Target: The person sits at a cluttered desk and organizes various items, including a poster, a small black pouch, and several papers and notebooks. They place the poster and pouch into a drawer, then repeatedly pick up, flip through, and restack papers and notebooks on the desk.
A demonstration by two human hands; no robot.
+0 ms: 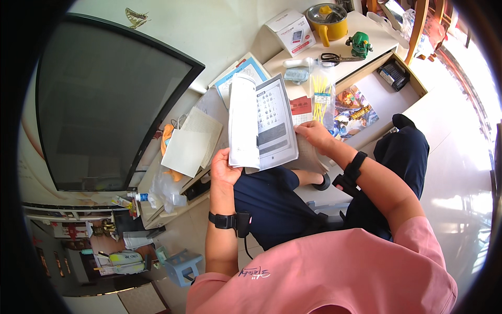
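Observation:
An open paper booklet point(276, 117) with printed text is held above my lap, its left pages curled over. My left hand point(226, 167) grips the booklet's lower left edge, thumb at the folded pages. At its right edge, my right hand point(313, 135) has its fingertips against the page; another booklet with worn pages point(311, 157) hangs just below that hand. Beyond the right hand lie a plastic bag of yellow cable ties point(321, 96) and a red printed paper point(301, 106). Books with a blue cover point(223, 84) lean behind the held booklet.
An open drawer point(415, 84) holds a colourful picture sheet point(355, 114) and a black basket point(393, 74). On the cabinet are scissors point(341, 59), a green figurine point(359, 44), a yellow pot point(333, 29) and a boxed device point(291, 33). A television point(113, 106) stands left, near loose papers point(186, 151).

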